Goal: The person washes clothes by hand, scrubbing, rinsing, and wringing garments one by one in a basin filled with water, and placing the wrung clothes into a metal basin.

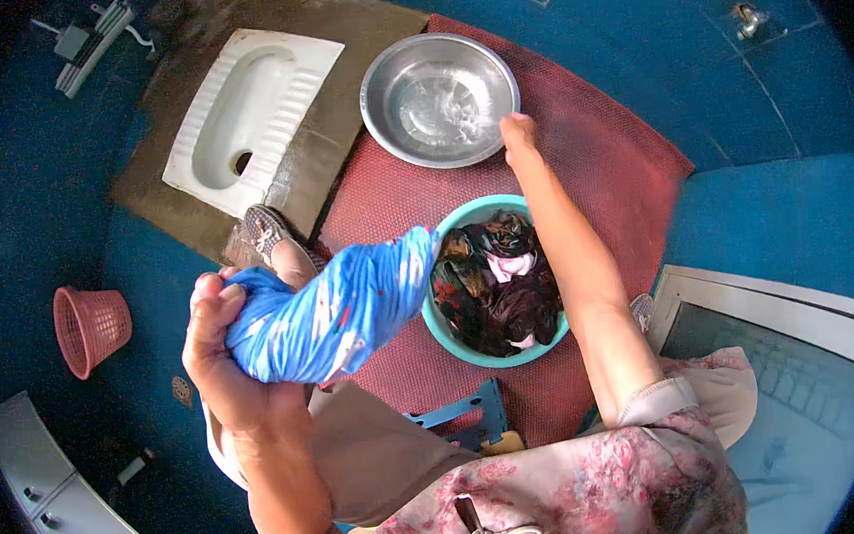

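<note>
blue cloth in left hand; right hand at basin

The blue cloth, patterned with white and red, is held in the air, bunched and twisted. The round metal basin, containing clear liquid, is placed at the red mat's edge.

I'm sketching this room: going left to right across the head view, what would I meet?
Pink basket → left hand → bunched blue cloth → teal basin → wall tap.
</note>
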{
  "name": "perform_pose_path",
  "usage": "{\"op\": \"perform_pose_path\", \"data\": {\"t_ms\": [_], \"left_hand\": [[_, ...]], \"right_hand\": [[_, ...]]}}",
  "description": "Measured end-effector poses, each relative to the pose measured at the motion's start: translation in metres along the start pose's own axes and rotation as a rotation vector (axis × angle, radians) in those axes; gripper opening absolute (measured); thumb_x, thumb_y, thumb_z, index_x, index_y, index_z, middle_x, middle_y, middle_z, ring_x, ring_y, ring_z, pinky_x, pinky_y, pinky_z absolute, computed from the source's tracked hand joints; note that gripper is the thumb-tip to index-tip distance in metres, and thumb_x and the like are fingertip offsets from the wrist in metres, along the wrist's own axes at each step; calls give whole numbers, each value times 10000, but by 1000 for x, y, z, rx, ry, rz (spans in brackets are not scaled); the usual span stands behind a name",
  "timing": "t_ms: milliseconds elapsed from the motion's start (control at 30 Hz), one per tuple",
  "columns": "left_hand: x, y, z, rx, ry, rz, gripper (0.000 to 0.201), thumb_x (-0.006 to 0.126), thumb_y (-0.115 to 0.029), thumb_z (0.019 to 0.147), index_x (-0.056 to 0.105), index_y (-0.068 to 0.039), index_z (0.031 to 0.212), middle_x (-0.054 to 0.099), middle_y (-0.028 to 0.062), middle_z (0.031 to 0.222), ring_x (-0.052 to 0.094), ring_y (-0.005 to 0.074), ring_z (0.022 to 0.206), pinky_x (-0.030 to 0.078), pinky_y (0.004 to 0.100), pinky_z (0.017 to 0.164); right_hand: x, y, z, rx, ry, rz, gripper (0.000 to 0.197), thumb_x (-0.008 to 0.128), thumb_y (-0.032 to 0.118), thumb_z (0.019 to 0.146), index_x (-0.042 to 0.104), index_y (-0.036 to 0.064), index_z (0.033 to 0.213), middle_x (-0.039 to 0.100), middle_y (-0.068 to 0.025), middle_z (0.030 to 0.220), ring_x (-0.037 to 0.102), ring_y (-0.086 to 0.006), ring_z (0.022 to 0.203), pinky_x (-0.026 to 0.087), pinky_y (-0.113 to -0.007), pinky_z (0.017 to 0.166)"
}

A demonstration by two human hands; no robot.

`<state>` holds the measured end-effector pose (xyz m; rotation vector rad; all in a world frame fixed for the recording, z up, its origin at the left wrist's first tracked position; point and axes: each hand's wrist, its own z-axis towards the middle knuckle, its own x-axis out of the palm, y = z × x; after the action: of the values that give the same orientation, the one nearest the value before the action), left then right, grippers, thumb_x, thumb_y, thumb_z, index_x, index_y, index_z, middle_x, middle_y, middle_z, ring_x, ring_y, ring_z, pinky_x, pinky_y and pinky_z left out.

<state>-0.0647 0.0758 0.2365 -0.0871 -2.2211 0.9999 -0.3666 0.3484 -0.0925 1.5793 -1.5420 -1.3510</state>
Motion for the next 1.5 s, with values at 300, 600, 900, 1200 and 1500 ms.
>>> {"op": "perform_pose_path", "data": {"t_ms": [300,600,900,1200,1500], "left_hand": [[-1,2,-3,15,-52,48,172,535,-4,717,542,-63,879,577,82,889,562,220,826,473,371,821],[-3,4,-3,17,-53,78,177,561,-50,717,551,-55,893,575,83,897,557,215,841,459,365,836],[-7,0,3,42,-17,118,162,555,-46,730,543,-31,891,571,87,883,559,212,805,473,369,807],[-12,4,13,-12,-14,4,234,551,26,683,547,5,917,548,88,856,550,204,768,492,338,724],[-15,18,24,14,12,89,265,575,-47,701,502,-58,956,519,73,823,555,224,703,519,392,660]], "right_hand": [[28,-53,-15,557,280,499,654,729,229,707,412,56,1251,463,-163,1266,480,-290,1122,438,-508,836],[47,12,-8,110,-114,-45,352,656,200,725,584,15,1016,636,-182,948,618,-345,867,490,-468,725],[31,128,-59,-975,-211,-450,408,666,112,712,601,134,1114,621,-103,1079,564,-317,875,466,-416,814],[16,179,-103,-1554,-128,-679,548,651,5,631,603,238,1125,606,47,1088,531,-212,823,530,-299,666],[-12,194,-110,-1610,-209,-710,597,646,-26,595,604,248,1124,584,68,1126,531,-202,831,542,-283,609]]}}
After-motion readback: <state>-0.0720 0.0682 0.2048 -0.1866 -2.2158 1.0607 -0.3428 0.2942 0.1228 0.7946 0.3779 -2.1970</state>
